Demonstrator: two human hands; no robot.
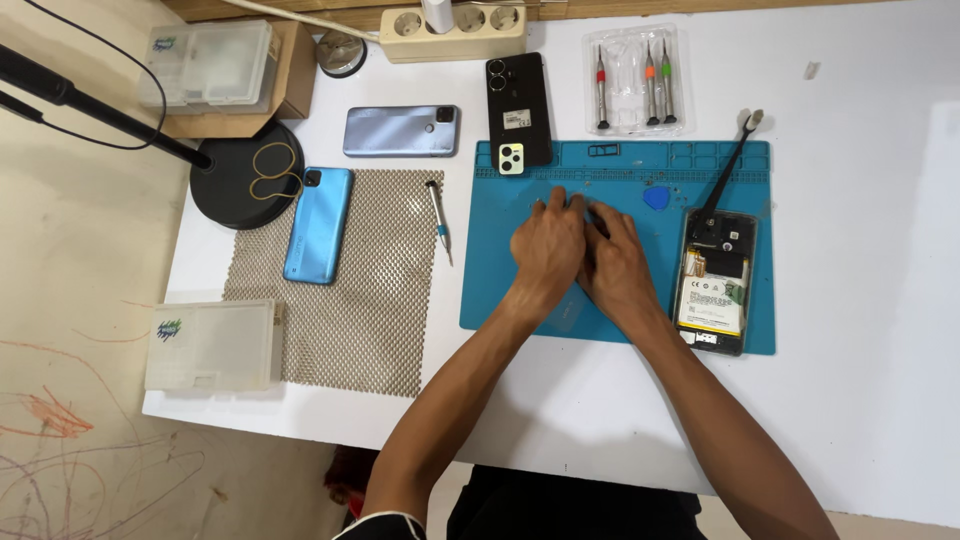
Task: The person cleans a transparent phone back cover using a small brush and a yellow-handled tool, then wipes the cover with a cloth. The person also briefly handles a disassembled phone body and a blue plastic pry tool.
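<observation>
I see both forearms come up from the near edge of the surface [880, 250] and meet over the middle of the blue work mat [500, 300]. The left hand [548, 245] lies palm down with its fingers curled, and the right hand [618, 265] presses against it from the side, so the two touch. Between the fingertips a small light blue piece [593, 212] shows, but I cannot tell what it is, or which hand really grips it; both hands look closed around it. In my judgement such fine work goes well when the wrists rest on the mat and only the fingertips move, with light pressure, so nothing small jumps away.

Just beside the right hand, near the right edge of the mat, lies an opened phone [714, 280] with its battery visible, and a thin black tool [730, 165] leans over its top. A blue triangular pick [656, 197] lies a little further. To the left, on a grey mesh pad [360, 280], are a blue phone [318, 225] and a small screwdriver [439, 220]. Toward the far edge I see a black phone [518, 110], a grey phone [401, 131], a screwdriver set [636, 80] and a power strip [455, 30].
</observation>
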